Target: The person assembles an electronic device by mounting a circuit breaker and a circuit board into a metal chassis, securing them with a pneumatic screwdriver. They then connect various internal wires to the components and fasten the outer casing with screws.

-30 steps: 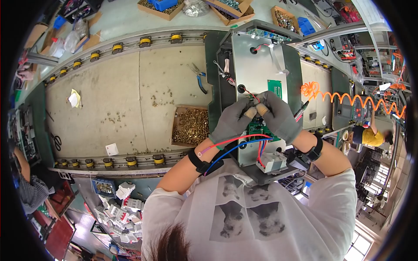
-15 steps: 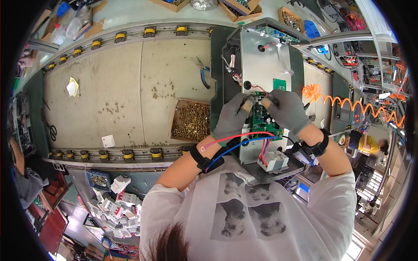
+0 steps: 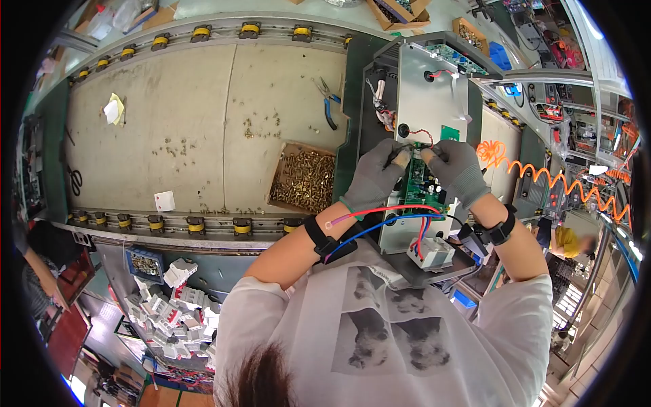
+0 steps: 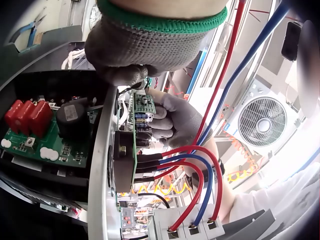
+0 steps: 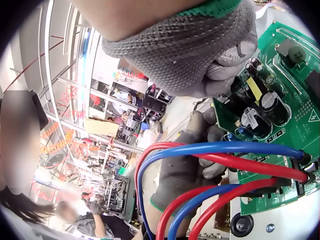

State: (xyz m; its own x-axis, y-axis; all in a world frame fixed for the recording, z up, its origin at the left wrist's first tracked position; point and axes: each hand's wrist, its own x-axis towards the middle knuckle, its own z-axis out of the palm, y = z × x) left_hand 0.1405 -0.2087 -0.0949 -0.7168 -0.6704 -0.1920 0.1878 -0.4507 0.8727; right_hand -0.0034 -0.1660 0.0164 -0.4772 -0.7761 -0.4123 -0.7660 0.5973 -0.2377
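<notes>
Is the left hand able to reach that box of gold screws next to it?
Probably yes. The box of screws sits open beside the left hand, with nothing between them. But that hand is pinching the green circuit board, so it would have to let go first.

My grey gloves (image 3: 380, 178) have green cuffs; the circuit board (image 3: 422, 184) is green, its wires (image 3: 386, 217) red and blue, the coiled cord (image 3: 542, 171) orange.

Both forearms are stretched forward. The gloved left hand (image 3: 375, 178) and right hand (image 3: 461, 173) are held close together, fingers curled, fingertips pinched at the upper edge of the circuit board (image 3: 423, 184).
</notes>
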